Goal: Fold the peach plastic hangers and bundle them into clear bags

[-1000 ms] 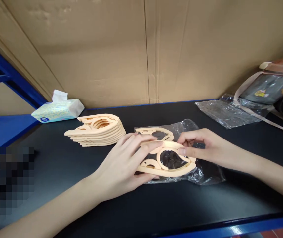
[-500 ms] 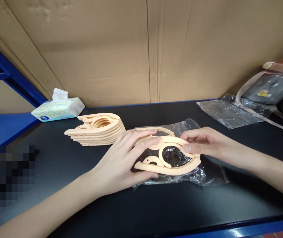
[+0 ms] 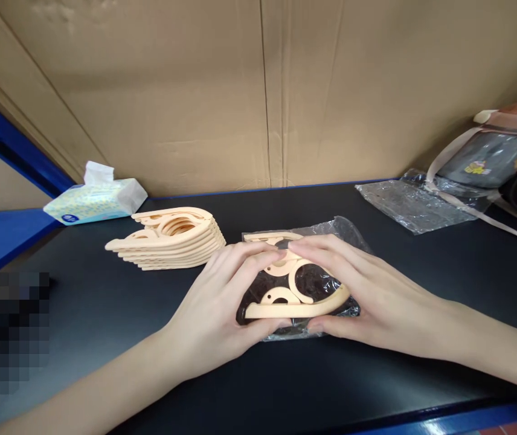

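Observation:
A folded beige plastic folding hanger [image 3: 297, 309] lies between my hands at the middle of the desk. My left hand [image 3: 208, 314] grips its left side, fingers over the far edge and thumb at the near edge. In the same way, my right hand [image 3: 388, 293] is wrapped round the right side. The fingertips of both hands almost meet at the far edge. Behind it shows part of another beige hanger [image 3: 270, 236], on or in a clear plastic bag [image 3: 346, 232]. To the left stands a neat stack of folded beige hangers [image 3: 177, 248].
A tissue pack [image 3: 98, 200] sits at the back left of the black desk [image 3: 159, 399]. Another clear plastic bag [image 3: 394, 202] lies at the back right beside a strapped bottle [image 3: 485, 160]. A cardboard wall [image 3: 186, 103] rises behind.
My right hand has shifted from pinching the hanger's right end to wrapping round its right side, thumb now at the near edge. My left hand keeps its hold. The view has shifted slightly.

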Demonstrator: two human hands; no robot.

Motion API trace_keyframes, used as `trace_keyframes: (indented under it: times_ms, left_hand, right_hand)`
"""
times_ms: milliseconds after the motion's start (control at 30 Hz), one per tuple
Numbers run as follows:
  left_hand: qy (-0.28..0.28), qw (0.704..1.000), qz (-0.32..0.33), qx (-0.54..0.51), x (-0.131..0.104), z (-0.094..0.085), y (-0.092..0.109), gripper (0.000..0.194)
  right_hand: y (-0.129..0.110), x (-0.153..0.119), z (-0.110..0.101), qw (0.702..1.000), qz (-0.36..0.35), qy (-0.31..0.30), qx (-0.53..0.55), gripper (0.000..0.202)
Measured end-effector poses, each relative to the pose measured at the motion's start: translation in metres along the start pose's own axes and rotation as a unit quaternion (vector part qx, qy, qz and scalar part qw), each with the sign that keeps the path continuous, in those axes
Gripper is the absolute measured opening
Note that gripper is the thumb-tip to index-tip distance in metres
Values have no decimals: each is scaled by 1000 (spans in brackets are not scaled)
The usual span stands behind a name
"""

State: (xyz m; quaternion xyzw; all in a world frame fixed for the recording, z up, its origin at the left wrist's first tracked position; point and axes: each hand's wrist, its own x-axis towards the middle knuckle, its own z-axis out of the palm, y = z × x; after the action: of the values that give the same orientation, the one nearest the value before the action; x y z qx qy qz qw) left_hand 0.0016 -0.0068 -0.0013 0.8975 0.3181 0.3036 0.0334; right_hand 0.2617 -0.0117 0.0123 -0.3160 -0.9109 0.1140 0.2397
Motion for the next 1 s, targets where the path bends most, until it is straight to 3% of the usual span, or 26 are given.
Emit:
trace_keyframes:
  times_ms: [167, 300, 467, 633, 800, 900, 1000]
  left_hand:
    - [3, 1000, -11, -1, 0, 2, 2, 52]
    - [-13, 999, -27, -24, 3, 1, 4, 61]
    - [-74, 995, -42, -56, 1, -2, -2, 81]
    - [-168, 981, -63, -68, -5, -5, -17, 78]
    - [-246, 961, -88, -87, -2, -12, -21, 77]
    - [-270, 953, -106, -84, 0, -15, -20, 82]
    - [-286, 949, -112, -75, 1, -16, -19, 85]
  right_hand:
    - [-3, 0, 4, 994, -47, 55, -76, 84]
    - [-7, 1, 3, 989, -50, 68, -124, 74]
    - [5, 0, -13, 978, -2, 45, -202, 76]
    - [33, -9, -38, 931, 85, 46, -351, 74]
    - [47, -27, -53, 891, 86, 26, -444, 71]
    - [51, -37, -58, 891, 88, 18, -446, 70]
    - [55, -47, -63, 915, 101, -20, -390, 71]
